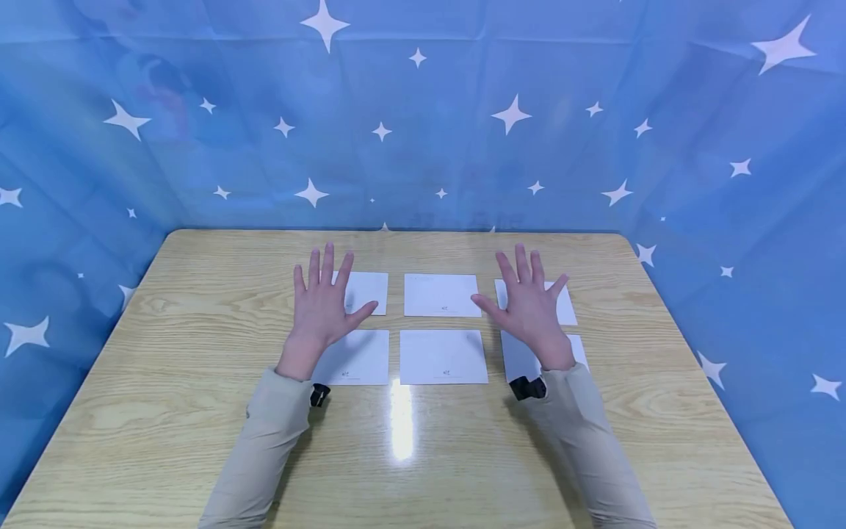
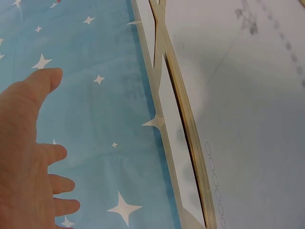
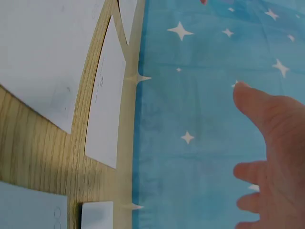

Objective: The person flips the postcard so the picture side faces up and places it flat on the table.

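- Behind and beside the worktop (image 1: 165,411), you have a blue curtain (image 1: 463,154) with white stars (image 1: 324,26).
- The worktop before you is pale wood, with a bright reflection (image 1: 402,426) just nearer you than the sheets (image 1: 444,355).
- Your grey sleeves (image 1: 271,433) reach over it from your side.
- Your left hand (image 1: 322,312) is raised above the two left sheets, its grip apart, fingers and thumb spread.
- Your right hand (image 1: 529,312) is raised above the two right sheets, its grip apart likewise, the thumb pointing inward.
- Six white sheets lie flat in two rows of three, separated by narrow gaps.
- A black piece (image 1: 527,388) shows at each cuff.
- Small dark marks (image 1: 444,308), too tiny to read, sit on several sheets.
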Demonstrator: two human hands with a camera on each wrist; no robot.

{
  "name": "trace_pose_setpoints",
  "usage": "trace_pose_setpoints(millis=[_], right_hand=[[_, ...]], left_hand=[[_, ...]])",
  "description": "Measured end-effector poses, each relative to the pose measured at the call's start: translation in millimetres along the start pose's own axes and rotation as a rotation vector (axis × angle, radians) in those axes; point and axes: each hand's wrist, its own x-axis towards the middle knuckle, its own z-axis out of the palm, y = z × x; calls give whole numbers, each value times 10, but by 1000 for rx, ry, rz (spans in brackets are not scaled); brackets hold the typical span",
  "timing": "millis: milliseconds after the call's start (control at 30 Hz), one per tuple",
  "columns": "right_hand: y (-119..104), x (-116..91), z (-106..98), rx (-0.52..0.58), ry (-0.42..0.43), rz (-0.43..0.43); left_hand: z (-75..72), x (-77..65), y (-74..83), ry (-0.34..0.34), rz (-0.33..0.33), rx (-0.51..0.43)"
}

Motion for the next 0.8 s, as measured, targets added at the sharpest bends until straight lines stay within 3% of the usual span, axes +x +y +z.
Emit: trace_pose_setpoints(millis=[400, 567, 800], right_hand=[[-149, 101, 60, 173, -12, -87], [-245, 155, 112, 264, -20, -138], [-422, 244, 226, 403, -67, -137]], left_hand=[[-25, -12, -108, 11, 4, -50], [-19, -20, -171, 45, 24, -78], [19, -29, -256, 110, 43, -173]])
